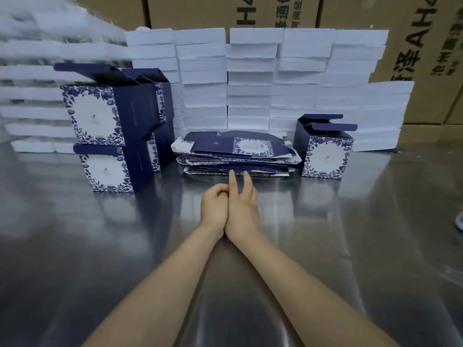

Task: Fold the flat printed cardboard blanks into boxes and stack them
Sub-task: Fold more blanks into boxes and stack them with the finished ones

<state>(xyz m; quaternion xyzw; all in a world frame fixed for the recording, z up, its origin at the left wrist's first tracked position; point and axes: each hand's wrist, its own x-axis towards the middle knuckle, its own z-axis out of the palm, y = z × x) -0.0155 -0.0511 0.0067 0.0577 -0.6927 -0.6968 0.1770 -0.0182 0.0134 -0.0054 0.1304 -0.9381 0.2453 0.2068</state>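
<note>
A pile of flat blue-and-white printed blanks (234,154) lies on the steel table (350,234) straight ahead. To its left stand several folded boxes (105,141), stacked two high with top flaps up. One more folded box (325,151) stands to the right of the pile. My left hand (214,209) and right hand (241,209) are pressed side by side just in front of the pile, holding nothing. Fingers of my left hand are curled; two fingers of my right hand point straight at the pile's front edge.
White foam trays (253,78) are stacked in rows along the back of the table. Brown shipping cartons (413,46) stand behind them. A small pale object (459,221) shows at the right edge.
</note>
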